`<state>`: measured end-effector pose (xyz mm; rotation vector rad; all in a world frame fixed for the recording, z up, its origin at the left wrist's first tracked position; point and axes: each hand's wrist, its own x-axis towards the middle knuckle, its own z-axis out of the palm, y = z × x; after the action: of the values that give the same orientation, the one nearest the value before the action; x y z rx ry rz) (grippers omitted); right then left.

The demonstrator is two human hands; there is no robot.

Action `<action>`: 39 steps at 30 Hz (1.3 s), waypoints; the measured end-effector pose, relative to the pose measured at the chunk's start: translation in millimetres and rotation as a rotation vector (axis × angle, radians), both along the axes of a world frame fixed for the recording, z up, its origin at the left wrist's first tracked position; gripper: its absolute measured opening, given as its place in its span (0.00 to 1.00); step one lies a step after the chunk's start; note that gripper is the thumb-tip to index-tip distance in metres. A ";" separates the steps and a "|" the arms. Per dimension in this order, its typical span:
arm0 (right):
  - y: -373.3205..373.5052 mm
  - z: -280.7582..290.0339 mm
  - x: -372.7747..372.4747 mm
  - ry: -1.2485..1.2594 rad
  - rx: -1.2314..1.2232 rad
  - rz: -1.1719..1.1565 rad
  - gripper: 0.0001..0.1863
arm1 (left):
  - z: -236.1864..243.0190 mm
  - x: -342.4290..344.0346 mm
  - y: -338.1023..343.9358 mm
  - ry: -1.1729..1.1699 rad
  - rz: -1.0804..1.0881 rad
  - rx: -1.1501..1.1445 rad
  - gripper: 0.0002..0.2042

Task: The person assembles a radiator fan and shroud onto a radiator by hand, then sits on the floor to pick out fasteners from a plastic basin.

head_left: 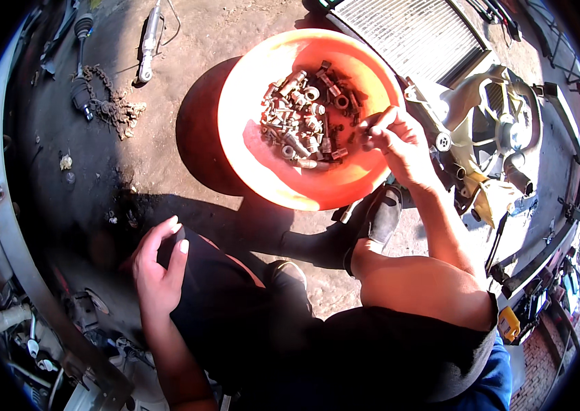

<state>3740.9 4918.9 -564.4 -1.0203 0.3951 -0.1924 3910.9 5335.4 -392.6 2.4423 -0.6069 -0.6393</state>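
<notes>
A wide orange-red basin (238, 147) stands on the ground in front of me. Inside it lies a heap of metal bolts, nuts and sockets (304, 127), in light on the left and shade on the right. My right hand (400, 142) is over the basin's right side, thumb and fingertips pinched together. Something small and dark seems to be at the fingertips, too shaded to name. My left hand (160, 267) rests by my left knee, thumb apart from the fingers, holding nothing.
A radiator (410, 34) lies beyond the basin, with a fan shroud (502, 127) to its right. At the far left are a drive shaft (81, 65), a rusty chain (115, 113) and a metal cylinder tool (148, 48). A curved metal bar (5, 226) runs along the left, with loose parts behind.
</notes>
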 end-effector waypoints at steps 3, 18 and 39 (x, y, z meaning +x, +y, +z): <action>-9.4 14.9 4.9 0.194 -0.030 -0.067 0.07 | -1.1 -0.6 1.3 0.029 0.063 -0.032 0.17; -26.8 -20.3 27.1 0.313 -0.574 0.123 0.11 | 6.0 -7.3 8.1 0.002 0.064 -0.084 0.17; 21.4 -73.3 64.4 0.214 -1.699 0.507 0.09 | 9.5 -14.3 5.3 -0.032 0.064 -0.066 0.16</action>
<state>3805.3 4940.3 -637.6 -2.7834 0.0627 0.1048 3896.6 5340.6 -383.1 2.4042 -0.5518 -0.5468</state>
